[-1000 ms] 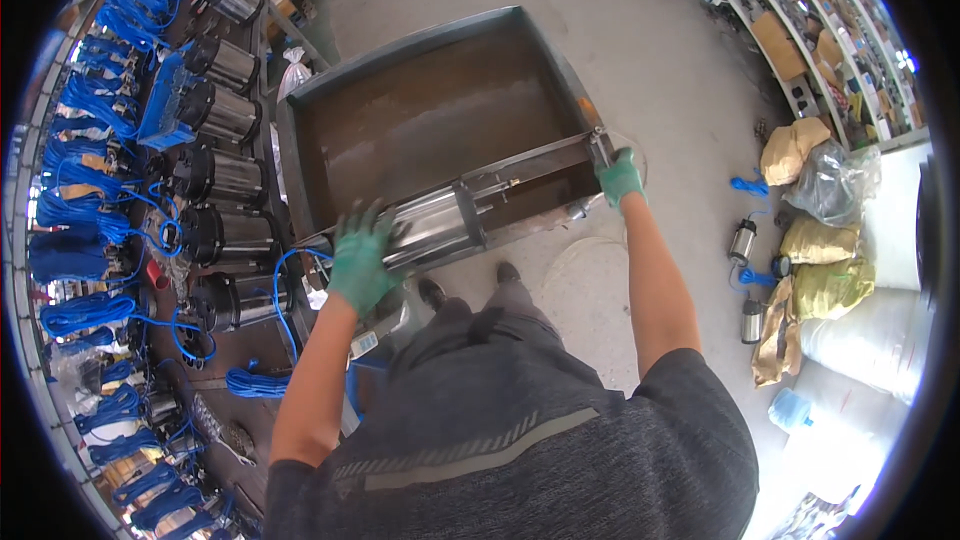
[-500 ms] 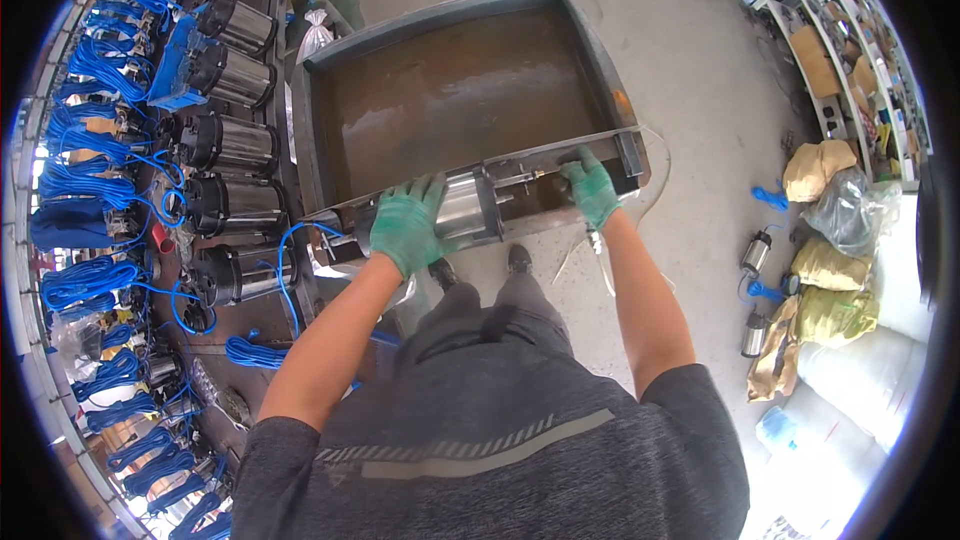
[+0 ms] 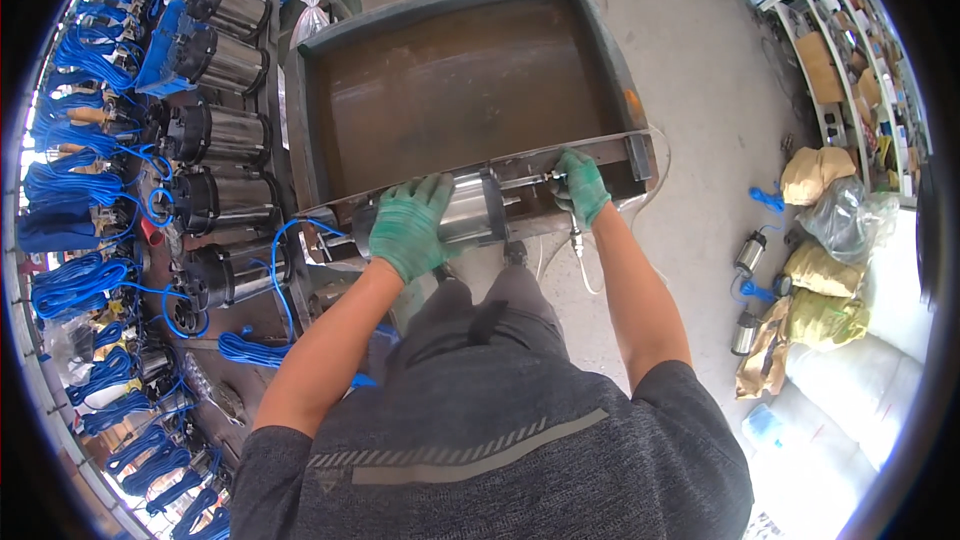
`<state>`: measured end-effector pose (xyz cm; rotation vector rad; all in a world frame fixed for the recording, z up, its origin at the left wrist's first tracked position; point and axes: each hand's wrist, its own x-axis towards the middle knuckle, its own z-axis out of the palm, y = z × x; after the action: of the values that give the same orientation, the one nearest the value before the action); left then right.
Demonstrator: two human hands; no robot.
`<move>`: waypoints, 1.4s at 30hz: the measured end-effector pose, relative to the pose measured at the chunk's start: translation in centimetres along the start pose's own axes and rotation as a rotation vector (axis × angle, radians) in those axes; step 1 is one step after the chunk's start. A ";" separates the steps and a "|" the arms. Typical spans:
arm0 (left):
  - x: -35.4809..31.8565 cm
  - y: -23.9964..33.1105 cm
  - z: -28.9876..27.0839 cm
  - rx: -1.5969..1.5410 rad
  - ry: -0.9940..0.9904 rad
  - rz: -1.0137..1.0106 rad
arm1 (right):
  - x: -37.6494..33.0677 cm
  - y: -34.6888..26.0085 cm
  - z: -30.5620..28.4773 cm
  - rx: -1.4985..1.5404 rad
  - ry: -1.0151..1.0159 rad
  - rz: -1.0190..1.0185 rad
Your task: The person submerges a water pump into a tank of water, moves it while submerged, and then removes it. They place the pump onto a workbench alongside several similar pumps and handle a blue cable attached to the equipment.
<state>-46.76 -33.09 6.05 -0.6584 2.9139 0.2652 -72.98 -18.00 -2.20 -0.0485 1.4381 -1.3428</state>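
A large rusty tray (image 3: 450, 90) is filling the view at 12 o'clock, its near rim running just in front of the person. A shiny steel pump (image 3: 470, 208) is lying on its side along that rim, near the centre. The left hand (image 3: 408, 227), in a green glove, is wrapping over the pump's left end, fingers curled on the casing. The right hand (image 3: 580, 185), gloved too, is gripping the thin shaft end sticking out of the pump toward 3 o'clock. A row of similar pumps (image 3: 215, 130) with blue cables (image 3: 70, 190) is standing at 9 o'clock. Yellow sacks (image 3: 825, 290) are lying on the floor (image 3: 700, 90) at 3 o'clock.
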 end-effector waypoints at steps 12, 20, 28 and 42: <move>0.2 -0.1 -0.4 -0.032 -0.052 0.002 | 0.1 0.1 1.1 -0.018 0.087 0.004; -0.4 0.0 -0.1 -0.025 0.006 -0.017 | -3.9 -2.4 1.6 -0.096 0.166 -0.067; -2.3 2.5 -0.4 -0.758 0.309 0.110 | -13.0 -3.8 11.0 -0.528 -0.076 -0.831; -9.2 2.4 -0.5 -1.477 0.995 -0.147 | -14.9 -2.6 24.8 -0.877 -0.407 -1.257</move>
<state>-39.62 -27.28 8.51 -1.3906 2.7822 2.8448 -51.50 -25.79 15.75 -1.9306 1.5281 -1.3287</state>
